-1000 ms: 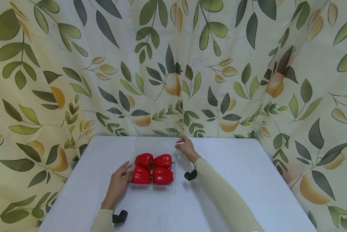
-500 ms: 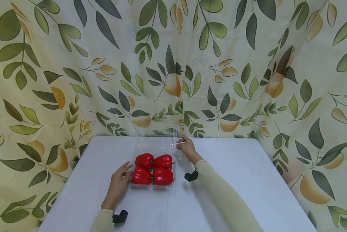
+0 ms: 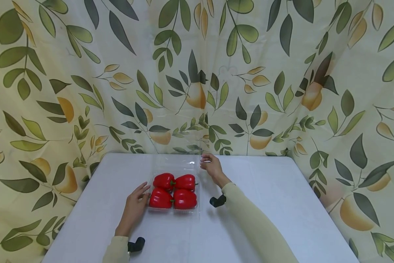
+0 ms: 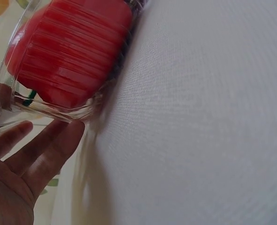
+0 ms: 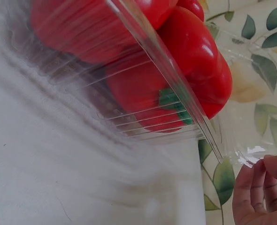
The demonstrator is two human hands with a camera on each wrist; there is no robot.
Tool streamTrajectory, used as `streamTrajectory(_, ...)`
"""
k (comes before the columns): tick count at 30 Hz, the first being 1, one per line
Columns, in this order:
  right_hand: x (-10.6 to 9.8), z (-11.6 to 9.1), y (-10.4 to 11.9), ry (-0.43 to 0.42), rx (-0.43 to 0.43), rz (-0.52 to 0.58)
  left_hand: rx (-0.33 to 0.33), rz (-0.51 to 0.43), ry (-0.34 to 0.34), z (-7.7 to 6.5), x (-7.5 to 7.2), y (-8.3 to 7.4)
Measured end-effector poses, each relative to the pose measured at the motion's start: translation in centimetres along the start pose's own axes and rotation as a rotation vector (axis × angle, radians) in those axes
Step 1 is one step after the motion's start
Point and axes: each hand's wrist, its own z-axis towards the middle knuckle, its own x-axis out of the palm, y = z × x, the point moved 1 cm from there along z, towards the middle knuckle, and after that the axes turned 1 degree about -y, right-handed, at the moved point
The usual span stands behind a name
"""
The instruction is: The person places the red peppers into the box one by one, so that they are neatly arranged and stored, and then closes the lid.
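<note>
A clear plastic clamshell box (image 3: 198,205) holds several red bell peppers (image 3: 185,199) with green stems, set in two rows. Its clear lid (image 3: 177,160) stands open at the far side. My left hand (image 3: 136,205) rests along the box's left side; in the left wrist view, its fingers (image 4: 58,147) are extended, fingertips right at the ribbed wall. At the lid's right edge, my right hand (image 3: 212,167) pinches the thin plastic between thumb and fingers, as the right wrist view shows near the hand (image 5: 265,192).
The box stands on a white-covered table (image 3: 256,204). Behind and on both sides hangs a curtain (image 3: 216,73) printed with leaves and fruit. A black wrist mount (image 3: 218,201) sits on the right wrist, another mount (image 3: 136,245) on the left.
The lid stood more upright half a second ago and now leans back lower, much as it did a second ago. Both hands and the peppers have stayed almost in place.
</note>
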Motion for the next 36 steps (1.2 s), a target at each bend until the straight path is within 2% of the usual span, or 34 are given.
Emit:
streamTrajectory(18,-0.2,-0.7,0.0,0.003,-0.035,0.019,0.016,-0.002,0.006,-0.2,-0.1,-0.3)
streamTrajectory(25,-0.3,-0.8,-0.4,0.003,-0.04,-0.011,0.029,0.011,0.006,-0.2,-0.1,-0.4)
streamTrajectory(36,-0.5,-1.5,-0.8,0.014,-0.052,-0.047,-0.006,0.024,0.01,-0.4,0.1,-0.3)
